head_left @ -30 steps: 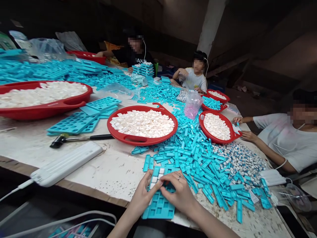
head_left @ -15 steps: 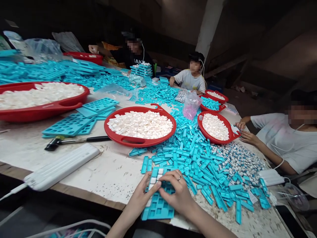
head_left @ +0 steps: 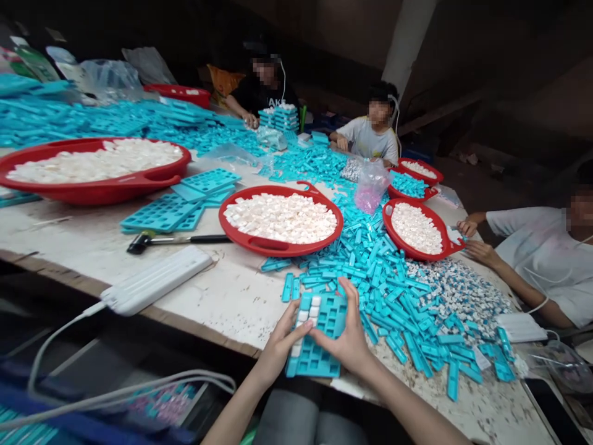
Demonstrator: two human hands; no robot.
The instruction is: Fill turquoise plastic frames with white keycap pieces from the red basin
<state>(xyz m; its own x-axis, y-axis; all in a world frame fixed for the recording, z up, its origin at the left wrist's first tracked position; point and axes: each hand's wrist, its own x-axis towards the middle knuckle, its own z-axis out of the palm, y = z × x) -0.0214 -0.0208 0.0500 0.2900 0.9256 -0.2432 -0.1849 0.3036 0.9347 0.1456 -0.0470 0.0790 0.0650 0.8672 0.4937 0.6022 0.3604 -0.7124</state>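
My left hand point(head_left: 283, 337) grips the left edge of a blue tray with square pockets point(head_left: 330, 315), its thumb lying over the white pieces. My right hand point(head_left: 348, 334) holds the tray's right side, fingers behind the edge and thumb tip near the left thumb. White square pieces point(head_left: 315, 306) fill some pockets along the tray's left part; the pockets on the right show no white pieces. The tray is tilted up at the table's front edge. Just beyond it lies a heap of loose blue parts point(head_left: 370, 266). A red basket of white pieces point(head_left: 282, 250) stands behind the tray.
A hammer point(head_left: 185, 239), white power strip point(head_left: 160, 281) and blue trays point(head_left: 162, 212) lie left. Another red basket point(head_left: 92, 194) is at far left, one point(head_left: 417, 253) at right. Small white-and-blue parts point(head_left: 458, 296) and a phone point(head_left: 551, 405) lie right. Several people sit around the table.
The view has shifted, so most things appear further right. My right hand has moved from over the pieces to the tray's right edge, its fingers now more spread.
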